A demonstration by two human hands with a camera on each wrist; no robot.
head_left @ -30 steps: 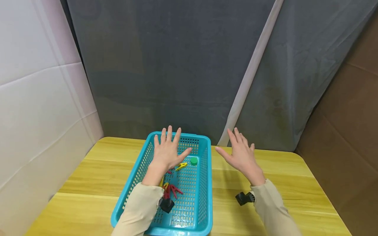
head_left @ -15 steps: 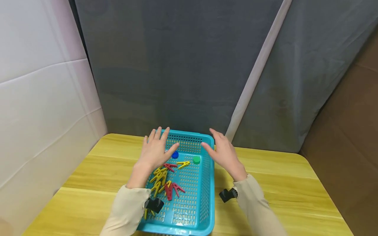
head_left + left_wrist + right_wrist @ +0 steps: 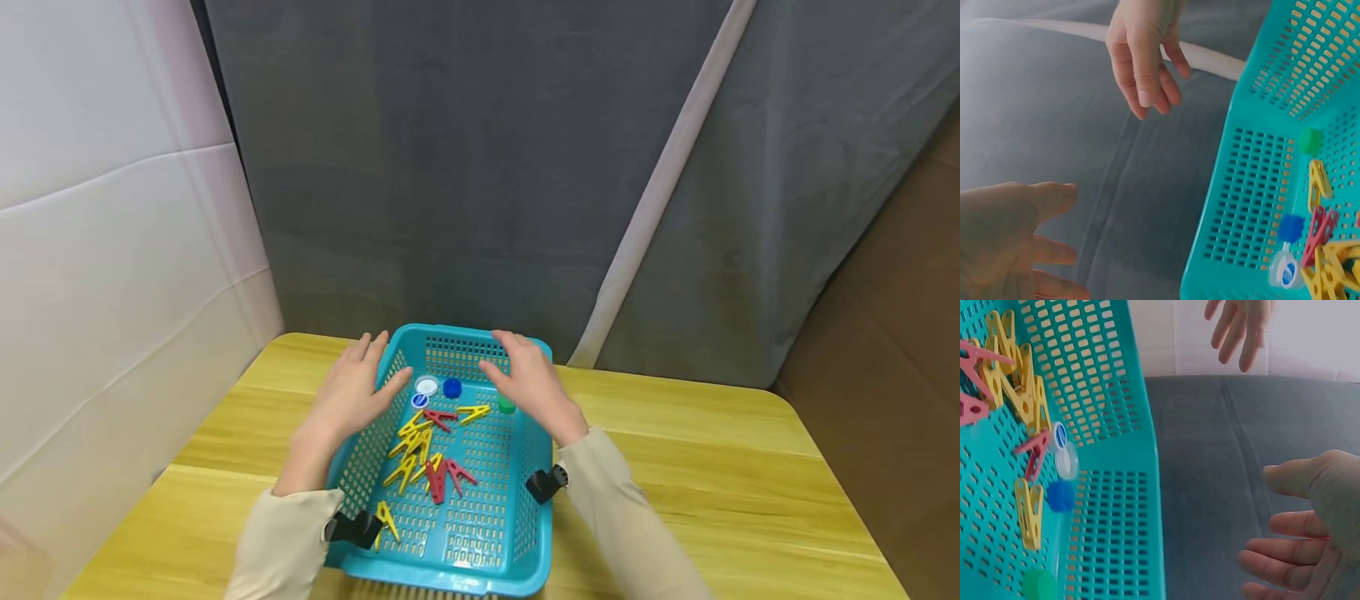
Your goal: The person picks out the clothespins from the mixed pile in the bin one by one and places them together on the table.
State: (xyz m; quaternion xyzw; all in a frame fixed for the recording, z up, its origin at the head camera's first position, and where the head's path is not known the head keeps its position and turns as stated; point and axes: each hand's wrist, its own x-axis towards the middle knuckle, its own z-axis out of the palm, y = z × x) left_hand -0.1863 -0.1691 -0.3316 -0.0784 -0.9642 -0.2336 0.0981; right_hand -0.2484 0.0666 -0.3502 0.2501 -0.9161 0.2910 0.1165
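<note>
A turquoise perforated plastic basket (image 3: pixel 450 581) stands on the wooden table. My left hand (image 3: pixel 345 400) hovers over its left rim, fingers spread and holding nothing. Above the right side is my right hand (image 3: pixel 531 385), thumb apart from the fingers, also holding nothing. Several yellow clothespins (image 3: pixel 423 446) and a few red clothespins (image 3: pixel 436 483) lie on the basket floor. Toward its far end are a blue cap (image 3: pixel 452 387), a clear-white cap (image 3: pixel 427 385), a blue-and-white cap (image 3: pixel 420 401) and a green cap (image 3: pixel 506 405), partly hidden by the right hand. Both wrist views show the hands apart from the basket walls.
The yellow wooden table (image 3: pixel 712 492) extends to both sides of the basket. A grey cloth (image 3: pixel 480 167) with a pale strip (image 3: pixel 660 192) hangs behind it. White sheeting (image 3: pixel 112 250) stands at the left, a brown panel (image 3: pixel 885 275) at the right.
Both hands have shifted left and slightly lower; the right one has come from beside the basket to over its right side. More clothespins and caps show as the left hand has uncovered them.
</note>
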